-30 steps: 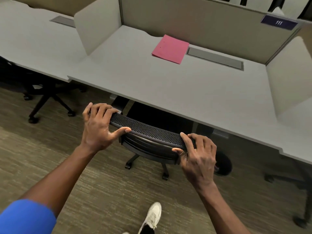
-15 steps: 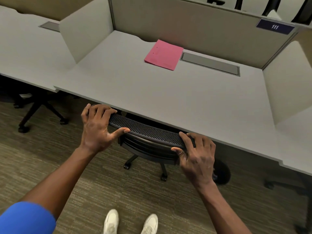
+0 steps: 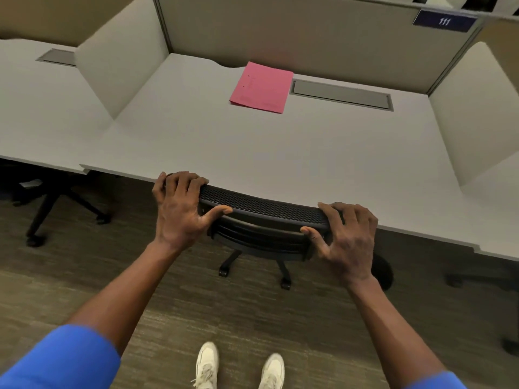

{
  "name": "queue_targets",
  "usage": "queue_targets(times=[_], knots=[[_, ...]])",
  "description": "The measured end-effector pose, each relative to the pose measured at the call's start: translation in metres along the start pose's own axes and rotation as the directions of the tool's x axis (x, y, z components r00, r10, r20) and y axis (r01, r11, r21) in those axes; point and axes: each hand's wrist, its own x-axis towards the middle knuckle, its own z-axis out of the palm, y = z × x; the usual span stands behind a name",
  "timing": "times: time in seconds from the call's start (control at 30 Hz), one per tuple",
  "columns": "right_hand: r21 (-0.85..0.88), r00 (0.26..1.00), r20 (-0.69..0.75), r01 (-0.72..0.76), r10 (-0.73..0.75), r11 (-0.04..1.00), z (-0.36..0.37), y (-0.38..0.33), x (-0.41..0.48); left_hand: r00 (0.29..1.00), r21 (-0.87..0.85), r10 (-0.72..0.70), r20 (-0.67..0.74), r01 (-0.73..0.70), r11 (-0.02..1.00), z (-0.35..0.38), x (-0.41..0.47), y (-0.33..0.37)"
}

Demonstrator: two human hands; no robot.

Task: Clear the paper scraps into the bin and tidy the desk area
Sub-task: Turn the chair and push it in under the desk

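Fingers (image 3: 182,182) of both hands curl over the chair (image 3: 261,209) top, thumbs pressed beneath; a pink folder (image 3: 261,87) lies well beyond on the desk (image 3: 280,153).

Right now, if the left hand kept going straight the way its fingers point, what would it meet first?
Most likely the desk. The left hand grips the top of the chair back, fingers pointing forward at the desk's front edge, which looks almost touching. Depth is unclear, so it might slide just under the edge.

pink folder (image 3: 259,87), black mesh chair (image 3: 261,211), white desk (image 3: 224,153), blue sleeves (image 3: 61,360)
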Motion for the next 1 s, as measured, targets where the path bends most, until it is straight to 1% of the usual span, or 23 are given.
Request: queue_targets(times=[0.5,0.8,1.0], knots=[[-0.003,0.999,-0.037,0.003,-0.003,1.000,0.011,0.011,0.006,0.999,-0.018,-0.002,-0.053,0.001,1.000,0.010,0.002,0.006],[0.005,1.000,-0.015,-0.005,0.005,1.000,0.011,0.011,0.007,1.000,-0.030,-0.011,-0.029,0.010,0.999,0.008,0.002,0.007],[-0.013,0.999,0.031,-0.021,0.022,1.000,0.001,0.007,0.010,0.999,0.017,-0.003,0.041,0.002,1.000,-0.002,0.003,0.009]])
